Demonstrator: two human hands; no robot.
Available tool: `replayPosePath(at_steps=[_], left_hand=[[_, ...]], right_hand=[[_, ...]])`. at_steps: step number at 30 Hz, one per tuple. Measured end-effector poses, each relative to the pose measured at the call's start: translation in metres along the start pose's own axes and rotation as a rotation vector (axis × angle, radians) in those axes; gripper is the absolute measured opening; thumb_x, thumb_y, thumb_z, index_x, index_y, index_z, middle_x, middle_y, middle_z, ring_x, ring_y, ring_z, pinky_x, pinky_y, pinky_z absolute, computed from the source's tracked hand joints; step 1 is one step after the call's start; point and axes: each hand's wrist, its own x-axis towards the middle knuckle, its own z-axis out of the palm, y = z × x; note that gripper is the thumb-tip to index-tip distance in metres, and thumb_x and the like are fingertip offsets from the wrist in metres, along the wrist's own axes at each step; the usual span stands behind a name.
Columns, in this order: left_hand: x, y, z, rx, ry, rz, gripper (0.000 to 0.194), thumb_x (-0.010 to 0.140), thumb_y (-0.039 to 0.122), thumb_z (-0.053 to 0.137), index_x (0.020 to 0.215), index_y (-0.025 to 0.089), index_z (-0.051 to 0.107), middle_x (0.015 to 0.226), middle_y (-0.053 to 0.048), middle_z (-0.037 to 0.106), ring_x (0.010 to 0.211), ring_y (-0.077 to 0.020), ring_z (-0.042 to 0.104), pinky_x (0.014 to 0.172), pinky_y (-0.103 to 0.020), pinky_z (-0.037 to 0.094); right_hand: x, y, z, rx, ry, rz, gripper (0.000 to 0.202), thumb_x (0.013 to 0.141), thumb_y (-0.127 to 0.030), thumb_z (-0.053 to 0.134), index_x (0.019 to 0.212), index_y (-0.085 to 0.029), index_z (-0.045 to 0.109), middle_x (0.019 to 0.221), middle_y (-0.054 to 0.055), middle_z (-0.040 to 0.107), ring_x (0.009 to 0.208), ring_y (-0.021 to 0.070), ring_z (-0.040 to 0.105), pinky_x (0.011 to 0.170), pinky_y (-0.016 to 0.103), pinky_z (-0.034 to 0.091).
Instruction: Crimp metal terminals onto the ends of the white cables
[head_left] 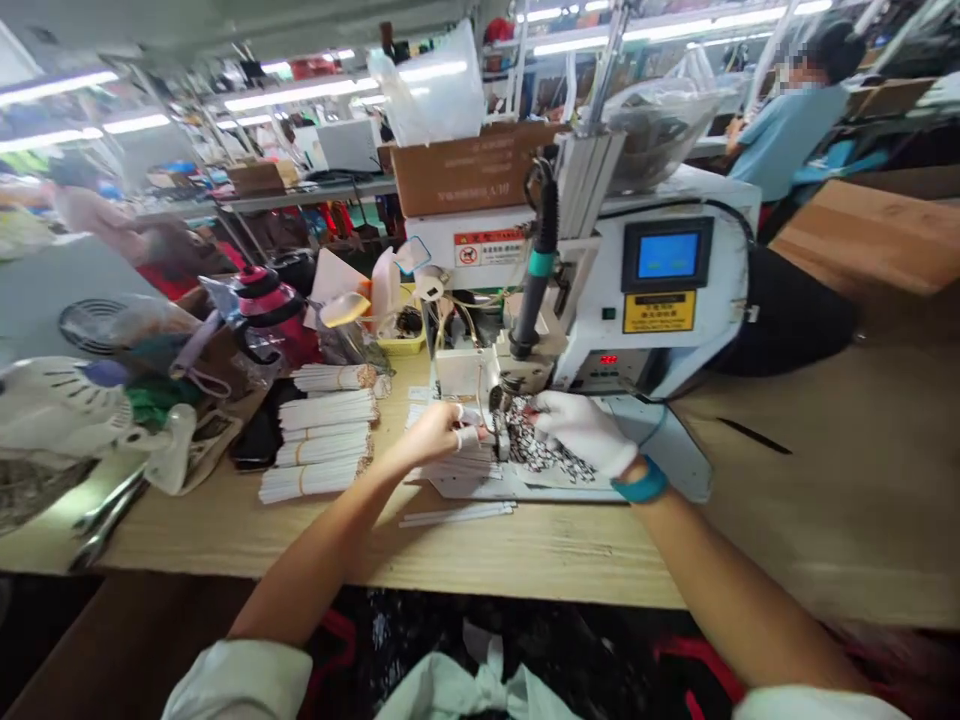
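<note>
My left hand (442,434), with white covers on some fingertips, is closed at the left side of the machine head (517,372); what it pinches is too small to name. My right hand (585,430) wears a white glove and a teal wristband. Its fingers are bent together over a pile of small black-and-white parts (551,462), and what they grip is hidden. Loose white strips (457,462) lie beneath my left hand, and a few more (457,515) rest nearer the table's front edge. Bundled white strips (322,445) are stacked to the left.
The white machine (675,345) has a blue screen (667,255). Wrenches (112,515), a white fan (60,410) and a pink bottle (274,310) stand or lie left. A black blade-like strip (754,436) lies right. A person (787,130) sits behind at right.
</note>
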Motion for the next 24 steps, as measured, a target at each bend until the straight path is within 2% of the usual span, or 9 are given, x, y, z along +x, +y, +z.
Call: replayPosePath(at_steps=[4,8,11,15,17,20,24], left_hand=[[0.003,-0.005,0.001,-0.175,-0.066,-0.036,0.035,0.073,0.048,0.065,0.062,0.015,0.06,0.059,0.002,0.053,0.058,-0.0128,0.046,0.057,-0.024,0.037],[0.003,-0.005,0.003,-0.227,-0.096,-0.071,0.042,0.069,0.055,0.065,0.059,0.016,0.053,0.057,0.004,0.044,0.056,-0.0104,0.037,0.055,-0.023,0.029],[0.001,-0.002,0.003,-0.233,-0.087,-0.049,0.046,0.069,0.058,0.064,0.056,0.017,0.049,0.056,0.004,0.042,0.056,-0.0102,0.035,0.054,-0.023,0.028],[-0.006,0.0,-0.002,-0.195,-0.101,-0.039,0.047,0.072,0.059,0.063,0.056,0.017,0.047,0.054,0.004,0.04,0.055,-0.0101,0.034,0.051,-0.023,0.028],[-0.01,-0.002,-0.005,-0.189,-0.058,-0.016,0.042,0.074,0.054,0.063,0.06,0.016,0.051,0.057,0.003,0.045,0.057,-0.0112,0.038,0.054,-0.023,0.031],[-0.019,-0.007,-0.004,-0.261,0.006,0.092,0.031,0.081,0.045,0.057,0.071,0.015,0.061,0.068,0.0,0.057,0.067,-0.0142,0.048,0.062,-0.024,0.038],[-0.028,-0.015,0.005,-0.334,0.137,0.126,0.027,0.083,0.039,0.055,0.077,0.015,0.066,0.076,-0.003,0.062,0.075,-0.017,0.054,0.068,-0.025,0.042]], right_hand=[[-0.001,-0.001,0.003,0.232,0.013,0.056,0.022,0.064,-0.029,0.059,0.083,-0.017,0.06,0.059,-0.002,0.058,0.05,0.0129,0.054,0.045,0.024,0.046],[-0.005,-0.007,0.001,0.245,0.004,0.049,0.018,0.065,-0.028,0.06,0.08,-0.016,0.059,0.058,-0.002,0.057,0.046,0.0105,0.05,0.041,0.022,0.04],[-0.008,-0.006,-0.001,0.139,0.007,0.024,0.016,0.067,-0.028,0.06,0.079,-0.017,0.06,0.06,-0.001,0.059,0.047,0.0115,0.052,0.042,0.022,0.039],[-0.006,0.003,-0.003,-0.087,0.06,-0.077,0.014,0.072,-0.031,0.058,0.076,-0.019,0.063,0.068,0.003,0.067,0.061,0.0176,0.062,0.053,0.026,0.047],[-0.003,0.005,-0.006,-0.176,0.057,-0.131,0.015,0.071,-0.031,0.056,0.075,-0.02,0.065,0.074,0.005,0.071,0.071,0.0218,0.066,0.061,0.029,0.052],[-0.003,-0.001,-0.013,-0.312,0.057,-0.167,0.017,0.071,-0.033,0.055,0.075,-0.023,0.068,0.079,0.006,0.074,0.074,0.026,0.07,0.067,0.035,0.055],[-0.023,-0.019,-0.011,-0.478,-0.004,-0.327,0.021,0.077,-0.033,0.053,0.076,-0.029,0.074,0.084,0.005,0.077,0.079,0.027,0.073,0.075,0.038,0.059]])
